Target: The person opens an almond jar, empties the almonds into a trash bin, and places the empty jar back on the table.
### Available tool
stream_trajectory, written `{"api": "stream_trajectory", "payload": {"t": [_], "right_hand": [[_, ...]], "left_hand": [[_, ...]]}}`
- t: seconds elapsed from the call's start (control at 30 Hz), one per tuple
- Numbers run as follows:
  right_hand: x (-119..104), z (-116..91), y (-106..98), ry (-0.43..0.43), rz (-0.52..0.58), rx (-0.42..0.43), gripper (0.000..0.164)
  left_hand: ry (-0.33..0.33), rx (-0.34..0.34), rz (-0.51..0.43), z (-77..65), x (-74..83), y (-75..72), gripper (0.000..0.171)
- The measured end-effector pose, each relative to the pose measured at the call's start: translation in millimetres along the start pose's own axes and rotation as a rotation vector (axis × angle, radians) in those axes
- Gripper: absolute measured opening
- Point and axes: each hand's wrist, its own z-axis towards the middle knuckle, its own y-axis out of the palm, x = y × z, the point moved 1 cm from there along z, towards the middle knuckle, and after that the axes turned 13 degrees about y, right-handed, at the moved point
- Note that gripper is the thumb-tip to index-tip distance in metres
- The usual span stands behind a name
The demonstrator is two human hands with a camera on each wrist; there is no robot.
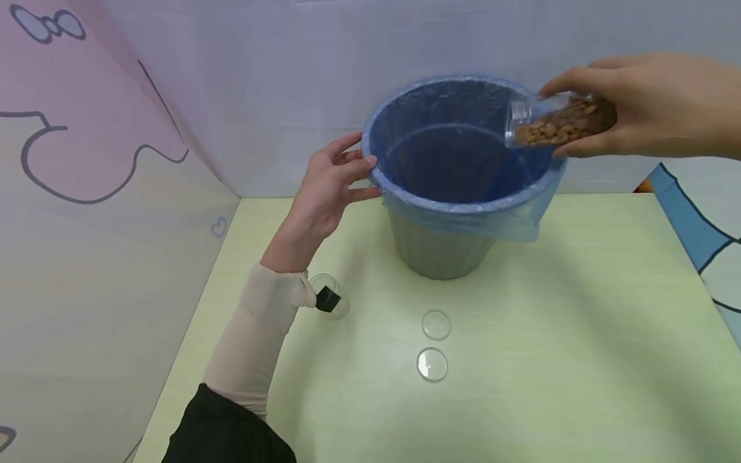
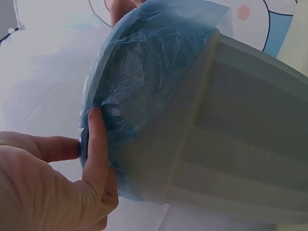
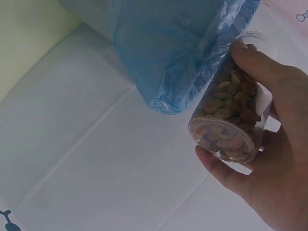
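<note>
A grey waste bin (image 1: 442, 247) lined with a blue plastic bag (image 1: 463, 212) stands toward the back of the table. At the bin's left rim, my left hand (image 1: 327, 183) pinches the lined edge, thumb on top and fingers outside. The left wrist view shows those fingers (image 2: 97, 144) against the bag's fold. My right hand (image 1: 660, 106) grips a clear jar (image 1: 521, 122) lying nearly sideways, its uncovered mouth over the bin's right side. Brown, almond-like pieces (image 3: 233, 103) fill much of the jar, gathered toward its base.
Two clear round lids (image 1: 432, 364) lie on the pale green table (image 1: 550, 360) in front of the bin. Beside my left sleeve is another clear round container (image 1: 324, 281), partly hidden. A whitish wall (image 1: 278, 83) rises behind the table, with printed panels at both sides.
</note>
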Motion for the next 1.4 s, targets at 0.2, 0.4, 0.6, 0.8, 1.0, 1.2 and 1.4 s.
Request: {"api": "stream_trajectory", "payload": {"t": [0.2,0.4,0.6,0.8,1.0,1.2,1.4], "right_hand": [[0,5,-1,-0.026,-0.024,-0.010,0.081],[-1,9,0,-0.036,-0.005,-0.050,0.079],[-2,11,-1,-0.050,-0.046,-0.044,0.081],[-2,12,-1,-0.067,-0.075,-0.037,0.083],[-1,14,-2,-0.077,-0.095,-0.032,0.084],[-1,15,-3,-0.091,-0.107,-0.033,0.082],[-2,17,-4,-0.103,-0.105,-0.033,0.081]], "left_hand": [[-0.001,0.005,-0.026,0.0,-2.0,0.9,0.053],[-0.004,0.010,-0.033,-1.4,-2.9,1.1,0.053],[-0.002,0.006,-0.038,-2.6,-3.1,1.5,0.053],[0.001,0.007,-0.038,-3.5,-3.8,2.2,0.054],[0.004,0.006,-0.038,-3.3,-4.5,2.2,0.054],[0.006,0.007,-0.041,-2.9,-4.4,2.2,0.055],[0.005,0.006,-0.041,-2.3,-4.3,1.9,0.054]]}}
